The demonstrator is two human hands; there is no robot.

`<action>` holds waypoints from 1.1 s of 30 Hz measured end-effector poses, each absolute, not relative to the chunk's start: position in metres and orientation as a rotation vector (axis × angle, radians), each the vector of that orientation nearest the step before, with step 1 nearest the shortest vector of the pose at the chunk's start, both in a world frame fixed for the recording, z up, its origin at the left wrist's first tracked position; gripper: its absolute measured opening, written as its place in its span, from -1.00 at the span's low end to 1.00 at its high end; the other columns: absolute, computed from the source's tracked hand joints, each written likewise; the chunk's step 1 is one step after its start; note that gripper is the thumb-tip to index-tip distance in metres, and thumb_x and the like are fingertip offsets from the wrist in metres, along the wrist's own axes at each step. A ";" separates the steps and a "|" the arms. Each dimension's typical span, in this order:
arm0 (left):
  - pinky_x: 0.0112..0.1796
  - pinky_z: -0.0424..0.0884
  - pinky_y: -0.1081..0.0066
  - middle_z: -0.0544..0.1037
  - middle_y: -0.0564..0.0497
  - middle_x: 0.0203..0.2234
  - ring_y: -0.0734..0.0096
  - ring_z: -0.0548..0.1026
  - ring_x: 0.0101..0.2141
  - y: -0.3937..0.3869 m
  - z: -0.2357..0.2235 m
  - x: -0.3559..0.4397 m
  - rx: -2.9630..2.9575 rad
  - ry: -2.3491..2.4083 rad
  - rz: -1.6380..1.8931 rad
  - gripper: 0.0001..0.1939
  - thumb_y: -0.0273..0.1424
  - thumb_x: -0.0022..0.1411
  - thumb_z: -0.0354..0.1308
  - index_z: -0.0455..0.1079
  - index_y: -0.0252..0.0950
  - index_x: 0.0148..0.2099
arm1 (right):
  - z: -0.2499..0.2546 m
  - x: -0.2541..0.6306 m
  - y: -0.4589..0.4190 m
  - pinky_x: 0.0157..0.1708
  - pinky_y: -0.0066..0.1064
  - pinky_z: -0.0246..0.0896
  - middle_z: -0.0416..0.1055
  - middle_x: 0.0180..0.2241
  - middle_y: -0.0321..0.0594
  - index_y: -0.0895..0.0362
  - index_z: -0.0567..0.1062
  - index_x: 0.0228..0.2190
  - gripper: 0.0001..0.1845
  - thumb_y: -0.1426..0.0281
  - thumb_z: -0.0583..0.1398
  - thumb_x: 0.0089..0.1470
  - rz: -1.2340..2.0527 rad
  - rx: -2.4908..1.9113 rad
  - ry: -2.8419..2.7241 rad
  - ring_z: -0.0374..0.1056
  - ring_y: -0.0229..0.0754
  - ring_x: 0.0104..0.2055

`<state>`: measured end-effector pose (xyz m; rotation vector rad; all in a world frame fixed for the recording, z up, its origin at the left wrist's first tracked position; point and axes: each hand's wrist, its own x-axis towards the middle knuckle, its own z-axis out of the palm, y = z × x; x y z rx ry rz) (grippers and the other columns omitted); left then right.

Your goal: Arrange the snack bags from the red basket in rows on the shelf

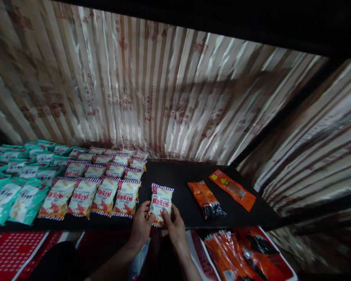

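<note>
Between my two hands I hold a white snack bag [160,201] with a striped top edge and red lettering, upright at the front of the black shelf [175,175]. My left hand [141,226] grips its lower left side, and my right hand [175,226] grips its lower right side with the thumb on the front. Just left of it stand rows of matching snack bags [125,198]. Farther left are rows of teal snack bags [29,199]. To the right lie an orange and black packet [206,199] and a flat orange packet [232,189].
A white and red basket [203,253] full of orange packets [234,253] sits below the shelf at right. At lower left is a red basket [17,249] with a perforated side. Crinkled, printed silvery sheeting [152,86] hangs behind the shelf, and a dark post [286,109] slants at right.
</note>
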<state>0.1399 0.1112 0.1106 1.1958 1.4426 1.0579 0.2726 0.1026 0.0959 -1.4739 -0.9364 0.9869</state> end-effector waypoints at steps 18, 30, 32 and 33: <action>0.03 0.20 0.28 0.41 -0.19 -0.09 0.18 0.32 -0.02 0.172 0.102 0.179 1.671 1.737 0.972 -0.57 -0.53 0.08 -0.08 0.29 -0.40 0.03 | 0.093 0.288 0.190 -0.28 -0.27 0.28 0.50 -0.23 -0.09 0.14 0.32 0.00 -0.39 0.13 0.14 -0.08 0.697 -1.657 -1.101 0.44 -0.03 -0.30; 0.13 0.10 0.23 0.27 -0.19 0.12 0.15 0.18 0.12 0.214 0.108 0.192 1.746 1.659 0.968 -0.42 -0.67 -0.01 -0.10 0.25 -0.46 0.12 | 0.100 0.291 0.249 -0.27 -0.25 0.25 0.49 -0.26 -0.08 0.17 0.30 0.03 -0.37 0.15 0.10 -0.07 0.617 -1.705 -1.161 0.43 -0.01 -0.30; 0.13 0.10 0.22 0.26 -0.20 0.13 0.14 0.19 0.12 0.221 0.112 0.192 1.741 1.671 0.950 -0.42 -0.67 -0.01 -0.09 0.26 -0.46 0.11 | 0.101 0.290 0.257 -0.30 -0.27 0.26 0.49 -0.28 -0.11 0.15 0.28 0.05 -0.36 0.16 0.09 -0.07 0.627 -1.689 -1.172 0.43 -0.03 -0.32; 0.12 0.11 0.22 0.26 -0.20 0.13 0.14 0.20 0.12 0.225 0.113 0.192 1.736 1.677 0.945 -0.42 -0.68 -0.01 -0.09 0.27 -0.46 0.11 | 0.102 0.289 0.261 -0.31 -0.28 0.26 0.49 -0.28 -0.13 0.14 0.28 0.05 -0.36 0.16 0.09 -0.08 0.637 -1.676 -1.174 0.43 -0.05 -0.33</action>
